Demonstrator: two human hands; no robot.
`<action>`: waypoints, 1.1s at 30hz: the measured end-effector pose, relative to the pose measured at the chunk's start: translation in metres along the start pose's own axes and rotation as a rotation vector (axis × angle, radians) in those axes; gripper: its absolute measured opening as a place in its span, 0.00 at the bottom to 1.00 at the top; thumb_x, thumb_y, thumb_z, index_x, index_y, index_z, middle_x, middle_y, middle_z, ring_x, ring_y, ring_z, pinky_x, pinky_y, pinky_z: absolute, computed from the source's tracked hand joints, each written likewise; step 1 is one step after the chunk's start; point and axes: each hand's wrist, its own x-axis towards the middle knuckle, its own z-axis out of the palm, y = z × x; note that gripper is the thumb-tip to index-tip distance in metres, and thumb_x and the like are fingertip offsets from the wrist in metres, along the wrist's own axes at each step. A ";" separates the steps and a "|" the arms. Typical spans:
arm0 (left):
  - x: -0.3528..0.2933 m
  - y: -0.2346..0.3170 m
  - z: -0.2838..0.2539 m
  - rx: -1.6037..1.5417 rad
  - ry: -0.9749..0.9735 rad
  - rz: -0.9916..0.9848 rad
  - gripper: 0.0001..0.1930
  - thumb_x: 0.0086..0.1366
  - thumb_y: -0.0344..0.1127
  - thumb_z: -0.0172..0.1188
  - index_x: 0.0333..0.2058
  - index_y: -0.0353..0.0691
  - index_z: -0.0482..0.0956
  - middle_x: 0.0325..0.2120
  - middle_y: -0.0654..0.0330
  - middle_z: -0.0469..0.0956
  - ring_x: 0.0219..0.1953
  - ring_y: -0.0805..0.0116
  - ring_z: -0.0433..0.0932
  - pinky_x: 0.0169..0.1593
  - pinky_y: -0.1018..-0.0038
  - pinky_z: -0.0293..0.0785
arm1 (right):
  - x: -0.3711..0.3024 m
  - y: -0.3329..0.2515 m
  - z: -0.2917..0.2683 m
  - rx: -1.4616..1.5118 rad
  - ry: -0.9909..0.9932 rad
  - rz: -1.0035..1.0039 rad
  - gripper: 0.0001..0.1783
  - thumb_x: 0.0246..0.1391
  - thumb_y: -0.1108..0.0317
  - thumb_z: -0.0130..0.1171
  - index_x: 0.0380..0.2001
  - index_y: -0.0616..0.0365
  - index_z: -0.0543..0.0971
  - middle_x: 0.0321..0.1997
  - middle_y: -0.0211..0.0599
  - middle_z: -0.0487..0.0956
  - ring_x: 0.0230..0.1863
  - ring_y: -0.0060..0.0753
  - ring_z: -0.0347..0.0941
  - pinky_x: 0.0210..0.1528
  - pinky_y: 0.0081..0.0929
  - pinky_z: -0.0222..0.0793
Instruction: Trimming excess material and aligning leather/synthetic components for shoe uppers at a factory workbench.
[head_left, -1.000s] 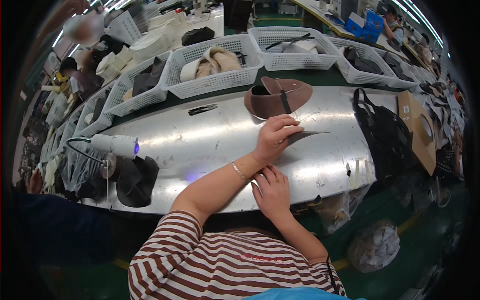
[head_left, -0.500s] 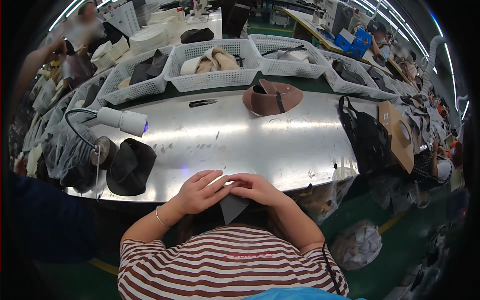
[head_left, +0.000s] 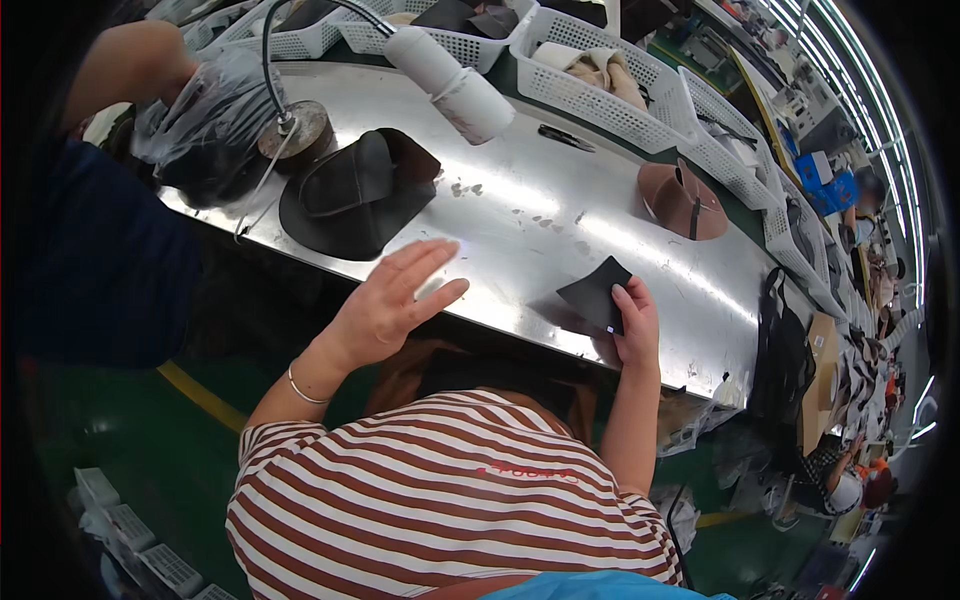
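R hand (head_left: 637, 320) has a narrow pinch grip, thumb vs. fingers, on a dark grey, flat, pointed piece of thin sheet material (head_left: 595, 290), at its 10 o'clock, by the near edge of the silver metal table (head_left: 500, 245). L hand (head_left: 385, 305), at 9 o'clock from R, has a wide grip: fingers spread, nothing held, a bit blurred. Change vs. a moment ago: the two-handed hold on the piece is gone; only R has it now, so L is prob. free. From L hand: black, folded, leather-like item (head_left: 350, 195) nearby at 11 o'clock; white cylindrical lamp (head_left: 450, 88) approx. 12 to 1. From R hand: brown, curved, strapped item (head_left: 680, 200) at 1 o'clock; small, slim black tool (head_left: 566, 138) at 11; white perforated plastic basket (head_left: 610, 108) beyond, approx. 12.
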 end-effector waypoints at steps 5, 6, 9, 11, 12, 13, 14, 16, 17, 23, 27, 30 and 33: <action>-0.016 -0.039 -0.018 0.344 -0.028 -0.223 0.19 0.55 0.27 0.56 0.47 0.40 0.75 0.49 0.54 0.72 0.55 0.55 0.68 0.55 0.62 0.65 | -0.010 0.007 0.005 -0.062 0.109 -0.130 0.09 0.55 0.74 0.57 0.40 0.62 0.75 0.38 0.33 0.78 0.38 0.22 0.73 0.44 0.19 0.69; -0.015 -0.053 -0.021 0.381 0.002 -0.297 0.18 0.56 0.29 0.56 0.47 0.39 0.75 0.48 0.54 0.73 0.55 0.55 0.68 0.55 0.62 0.65 | -0.011 0.006 0.007 -0.064 0.121 -0.139 0.09 0.55 0.74 0.57 0.40 0.62 0.75 0.38 0.33 0.78 0.38 0.22 0.73 0.44 0.19 0.69; -0.031 -0.117 -0.021 0.405 0.182 -0.607 0.14 0.64 0.39 0.53 0.43 0.36 0.74 0.44 0.50 0.75 0.49 0.49 0.71 0.50 0.60 0.67 | -0.011 0.006 0.016 -0.146 0.128 -0.142 0.11 0.54 0.74 0.58 0.42 0.63 0.75 0.38 0.34 0.78 0.38 0.21 0.73 0.43 0.18 0.69; -0.035 -0.150 -0.022 0.477 0.089 -0.896 0.20 0.65 0.50 0.51 0.38 0.34 0.74 0.41 0.46 0.75 0.44 0.46 0.73 0.46 0.58 0.69 | -0.010 0.006 0.015 -0.131 0.122 -0.135 0.11 0.55 0.74 0.58 0.42 0.63 0.75 0.38 0.34 0.78 0.39 0.21 0.73 0.44 0.19 0.69; -0.032 -0.160 -0.024 0.544 -0.023 -1.052 0.24 0.65 0.55 0.50 0.36 0.34 0.73 0.39 0.44 0.75 0.43 0.45 0.73 0.44 0.56 0.70 | -0.010 0.007 0.015 -0.115 0.120 -0.138 0.11 0.55 0.74 0.58 0.42 0.63 0.75 0.39 0.34 0.78 0.39 0.21 0.73 0.44 0.19 0.69; -0.040 -0.179 -0.021 0.683 -0.028 -1.019 0.32 0.59 0.65 0.51 0.34 0.33 0.72 0.37 0.42 0.76 0.40 0.44 0.75 0.41 0.55 0.71 | -0.010 0.007 0.015 -0.118 0.118 -0.145 0.11 0.55 0.74 0.58 0.42 0.63 0.75 0.39 0.34 0.78 0.39 0.21 0.73 0.44 0.19 0.69; -0.035 -0.183 -0.017 0.681 -0.025 -1.014 0.32 0.59 0.65 0.51 0.34 0.33 0.72 0.37 0.42 0.76 0.40 0.44 0.75 0.41 0.55 0.71 | -0.011 0.008 0.014 -0.107 0.122 -0.156 0.11 0.55 0.74 0.58 0.42 0.64 0.75 0.39 0.33 0.78 0.39 0.21 0.73 0.44 0.19 0.69; -0.029 -0.186 -0.014 0.669 -0.132 -1.079 0.38 0.52 0.70 0.53 0.35 0.32 0.72 0.31 0.43 0.78 0.36 0.44 0.77 0.37 0.55 0.72 | -0.013 0.009 0.013 -0.092 0.126 -0.166 0.11 0.55 0.74 0.58 0.42 0.64 0.75 0.39 0.33 0.78 0.39 0.21 0.73 0.44 0.19 0.69; -0.026 -0.184 -0.012 0.592 -0.149 -1.066 0.38 0.48 0.71 0.57 0.33 0.33 0.74 0.27 0.47 0.79 0.33 0.45 0.78 0.35 0.55 0.72 | -0.013 0.009 0.013 -0.097 0.124 -0.168 0.11 0.55 0.74 0.58 0.42 0.63 0.75 0.39 0.33 0.78 0.39 0.21 0.73 0.44 0.19 0.69; -0.007 -0.126 0.045 0.371 0.105 -0.589 0.15 0.59 0.44 0.59 0.30 0.34 0.75 0.26 0.47 0.77 0.34 0.44 0.75 0.35 0.57 0.70 | -0.017 0.006 0.012 -0.081 0.084 -0.152 0.10 0.55 0.73 0.57 0.41 0.62 0.74 0.38 0.31 0.77 0.39 0.20 0.72 0.44 0.18 0.68; 0.043 -0.058 0.075 -0.091 0.035 -0.525 0.09 0.63 0.35 0.56 0.40 0.38 0.75 0.27 0.45 0.77 0.32 0.44 0.76 0.33 0.59 0.71 | -0.033 -0.009 0.011 0.189 -0.053 -0.040 0.09 0.53 0.76 0.49 0.38 0.61 0.72 0.37 0.35 0.75 0.40 0.27 0.71 0.48 0.25 0.67; 0.115 -0.004 0.080 -0.608 -0.063 -0.378 0.16 0.62 0.32 0.58 0.48 0.33 0.73 0.32 0.47 0.78 0.34 0.62 0.78 0.40 0.74 0.71 | -0.043 -0.006 -0.021 0.305 -0.277 -0.088 0.05 0.46 0.69 0.48 0.27 0.57 0.66 0.35 0.43 0.72 0.39 0.38 0.69 0.47 0.32 0.65; 0.171 0.036 0.074 -1.262 -0.170 -0.350 0.16 0.65 0.32 0.56 0.50 0.34 0.72 0.37 0.63 0.78 0.36 0.79 0.72 0.43 0.79 0.70 | -0.064 -0.021 -0.039 0.186 -0.199 -0.111 0.08 0.46 0.64 0.49 0.26 0.56 0.64 0.34 0.43 0.72 0.37 0.35 0.70 0.45 0.29 0.65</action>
